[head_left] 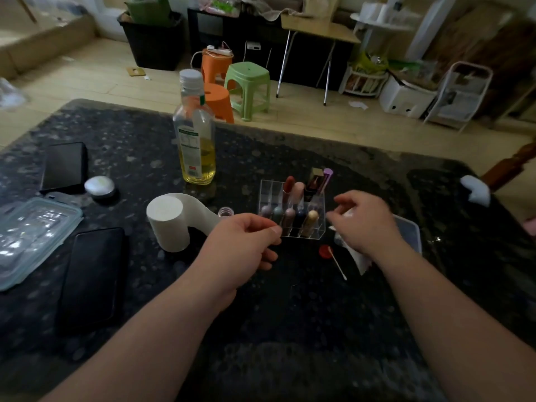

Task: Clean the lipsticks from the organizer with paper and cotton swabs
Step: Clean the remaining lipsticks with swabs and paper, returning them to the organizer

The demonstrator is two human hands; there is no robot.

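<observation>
A clear acrylic organizer (317,203) stands mid-table with several lipsticks (290,219) upright in its compartments. My left hand (243,245) is at its front left corner, fingers curled, thumb and forefinger pinching the corner edge. Just right of the organizer, my right hand (364,223) has its fingers curled round a crumpled piece of white paper (359,261) that trails under the wrist. A cotton swab (338,264) lies on the table in front of the organizer, beside a small red cap (323,252). A roll of paper (168,224) stands to the left, its loose end running behind my left hand.
On the dark speckled table (290,329) there are an oil bottle (195,134) behind the roll, a small clear cap (225,211), two black phones (65,166) (90,274), a round silver case (100,185), a plastic box (32,236) at left and a clear container (410,233) at right.
</observation>
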